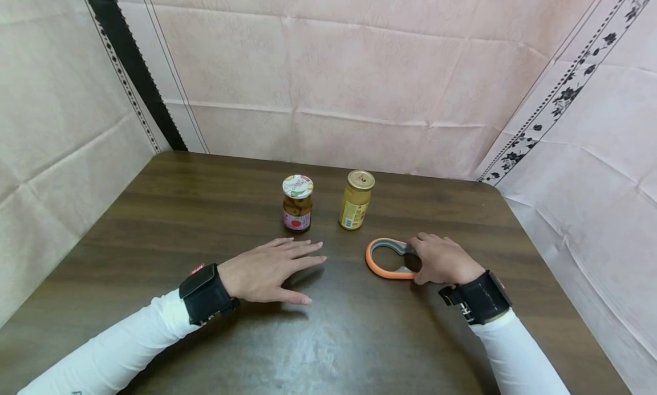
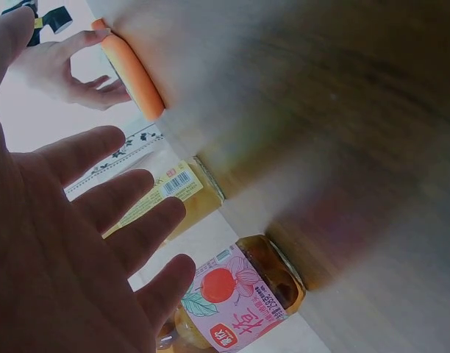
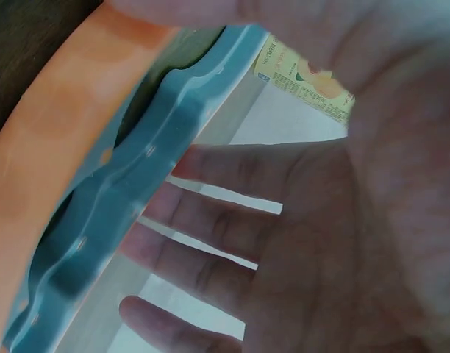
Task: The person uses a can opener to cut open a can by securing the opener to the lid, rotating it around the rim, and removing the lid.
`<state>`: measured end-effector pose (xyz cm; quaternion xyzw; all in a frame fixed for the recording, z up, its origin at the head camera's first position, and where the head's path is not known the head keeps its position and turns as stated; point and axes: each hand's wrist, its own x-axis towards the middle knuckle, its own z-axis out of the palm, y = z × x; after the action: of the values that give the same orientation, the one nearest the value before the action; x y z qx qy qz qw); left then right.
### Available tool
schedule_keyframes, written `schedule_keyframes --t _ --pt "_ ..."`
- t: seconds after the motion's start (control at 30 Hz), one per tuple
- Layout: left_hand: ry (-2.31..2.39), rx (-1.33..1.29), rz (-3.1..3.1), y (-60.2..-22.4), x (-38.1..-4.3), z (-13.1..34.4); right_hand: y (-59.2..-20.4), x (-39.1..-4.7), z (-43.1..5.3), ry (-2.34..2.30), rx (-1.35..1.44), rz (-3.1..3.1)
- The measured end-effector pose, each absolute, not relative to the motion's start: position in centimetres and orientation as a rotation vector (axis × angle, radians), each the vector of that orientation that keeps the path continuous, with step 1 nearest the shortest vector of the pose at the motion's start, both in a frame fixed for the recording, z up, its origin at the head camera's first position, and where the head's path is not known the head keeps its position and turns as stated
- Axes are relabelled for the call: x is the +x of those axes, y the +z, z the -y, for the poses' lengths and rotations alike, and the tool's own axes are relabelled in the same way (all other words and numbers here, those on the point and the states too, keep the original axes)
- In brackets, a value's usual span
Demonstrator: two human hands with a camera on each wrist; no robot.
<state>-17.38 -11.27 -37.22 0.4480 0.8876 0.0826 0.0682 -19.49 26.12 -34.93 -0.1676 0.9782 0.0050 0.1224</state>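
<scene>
My left hand is held just above the table, palm down, its fingers spread and holding nothing. In front of it stands a glass jar of brown fruit with a patterned white lid and a pink label. To that jar's right is a yellow jar with a gold lid, upright. A loop-shaped orange and grey jar opener lies flat on the wood. At its right end, my right hand grips it between thumb and fingers. The hand covers that end in the head view.
The brown wooden table has rounded far corners. Pale cloth hangs behind it and along both sides, with a floral border at the right. Each wrist wears a black strapped camera band.
</scene>
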Motion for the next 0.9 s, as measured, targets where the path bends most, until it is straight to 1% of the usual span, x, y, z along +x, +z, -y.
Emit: schedule_keyframes --t 0.27,0.6,0.9 --pt "0.251 1.348 -2.662 -37.2 -17.43 11.22 -35.13 -19.51 -25.92 0.036 -0.484 -2.837" --pt "0.239 1.354 -2.662 -37.25 -17.58 11.18 -35.17 -19.37 -26.01 0.121 -0.364 -2.812" --pt "0.224 1.343 -2.663 -37.38 -17.52 11.13 -35.37 -19.7 -26.04 0.094 -0.378 -2.826"
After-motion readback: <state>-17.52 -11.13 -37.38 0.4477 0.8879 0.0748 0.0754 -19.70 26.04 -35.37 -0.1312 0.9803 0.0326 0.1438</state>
